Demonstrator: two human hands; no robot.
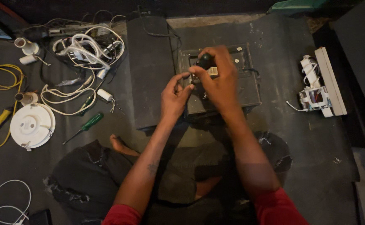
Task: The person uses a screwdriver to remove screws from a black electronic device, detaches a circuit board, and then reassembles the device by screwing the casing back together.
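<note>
A dark metal box (249,89) with screws and a small label on its top panel lies on the floor in front of me. My right hand (220,79) is closed around the black handle of a screwdriver (206,61), held upright over the box's top. My left hand (175,95) rests at the box's left edge, thumb and fingers pinched near the screwdriver's shaft. Whether it grips anything small is hidden.
A tangle of white cables (84,50) lies far left, with a yellow cable (1,77), a round white ceiling fitting (31,125) and a green-handled screwdriver (86,125). A white device with wires (322,89) sits at right. My crossed legs (95,171) are below.
</note>
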